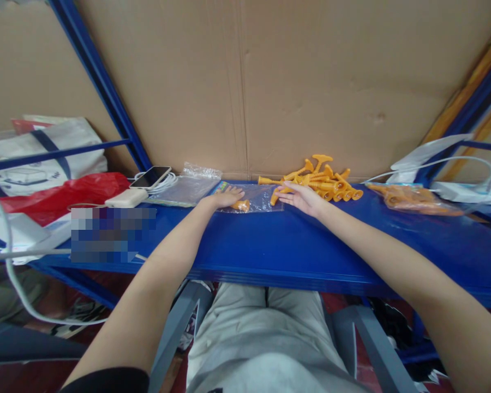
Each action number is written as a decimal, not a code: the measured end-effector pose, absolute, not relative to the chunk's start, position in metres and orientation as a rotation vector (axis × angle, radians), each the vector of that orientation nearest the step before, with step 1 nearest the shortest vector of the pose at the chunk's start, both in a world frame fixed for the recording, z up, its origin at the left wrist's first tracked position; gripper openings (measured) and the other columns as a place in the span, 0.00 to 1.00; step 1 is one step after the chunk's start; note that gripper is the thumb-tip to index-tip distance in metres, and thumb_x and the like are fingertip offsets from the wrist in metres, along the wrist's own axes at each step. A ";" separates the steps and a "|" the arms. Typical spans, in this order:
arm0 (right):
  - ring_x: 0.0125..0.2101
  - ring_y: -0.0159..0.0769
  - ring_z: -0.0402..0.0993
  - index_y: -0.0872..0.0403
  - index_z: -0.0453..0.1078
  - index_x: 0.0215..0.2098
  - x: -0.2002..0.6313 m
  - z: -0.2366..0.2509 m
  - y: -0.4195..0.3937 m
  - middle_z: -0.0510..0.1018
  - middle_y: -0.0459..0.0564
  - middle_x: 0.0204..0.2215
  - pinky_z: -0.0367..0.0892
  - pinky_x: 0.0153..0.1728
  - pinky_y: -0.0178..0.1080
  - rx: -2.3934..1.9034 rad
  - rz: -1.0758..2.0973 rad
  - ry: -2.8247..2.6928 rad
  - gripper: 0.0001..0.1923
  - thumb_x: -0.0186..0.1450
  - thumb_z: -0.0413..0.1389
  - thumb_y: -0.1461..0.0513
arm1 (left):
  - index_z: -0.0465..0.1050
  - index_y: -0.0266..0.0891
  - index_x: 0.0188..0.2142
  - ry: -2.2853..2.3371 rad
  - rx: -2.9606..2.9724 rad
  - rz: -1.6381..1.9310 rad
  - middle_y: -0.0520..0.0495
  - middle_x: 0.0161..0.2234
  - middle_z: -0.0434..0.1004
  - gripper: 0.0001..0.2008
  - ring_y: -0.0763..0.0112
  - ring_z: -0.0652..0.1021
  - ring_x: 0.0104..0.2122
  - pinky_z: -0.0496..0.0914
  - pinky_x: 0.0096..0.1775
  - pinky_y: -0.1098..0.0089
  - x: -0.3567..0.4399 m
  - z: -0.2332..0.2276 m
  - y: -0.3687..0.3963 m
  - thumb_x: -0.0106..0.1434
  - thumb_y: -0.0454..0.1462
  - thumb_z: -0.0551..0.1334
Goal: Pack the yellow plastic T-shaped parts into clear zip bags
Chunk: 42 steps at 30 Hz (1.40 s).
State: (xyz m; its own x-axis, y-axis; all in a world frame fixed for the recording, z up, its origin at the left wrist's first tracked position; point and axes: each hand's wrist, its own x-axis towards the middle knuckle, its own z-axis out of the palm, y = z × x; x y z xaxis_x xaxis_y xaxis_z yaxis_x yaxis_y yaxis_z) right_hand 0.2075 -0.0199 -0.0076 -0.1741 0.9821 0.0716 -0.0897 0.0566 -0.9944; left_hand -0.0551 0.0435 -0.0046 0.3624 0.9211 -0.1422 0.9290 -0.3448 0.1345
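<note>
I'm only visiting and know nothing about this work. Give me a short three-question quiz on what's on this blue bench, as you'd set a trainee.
1. True or false: the left hand rests on the clear bag.
2. Which colour are the plastic pieces in the pile by the right hand? A green, B orange, C white.
3. Fill in: the phone lies at the back of the bench, to the ____ of both hands.

Key
1. True; it lies flat on the bag's left end, next to an orange piece inside.
2. B.
3. Left, beside white cables.
</note>
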 end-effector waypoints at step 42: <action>0.53 0.46 0.74 0.58 0.76 0.49 0.176 -0.028 0.025 0.79 0.58 0.50 0.66 0.57 0.45 -1.198 -0.029 -2.436 0.17 0.63 0.53 0.69 | 0.33 0.45 0.72 1.488 2.113 0.380 0.50 0.69 0.53 0.36 0.66 0.51 0.69 0.59 0.63 0.63 -0.041 0.008 0.023 0.68 0.51 0.21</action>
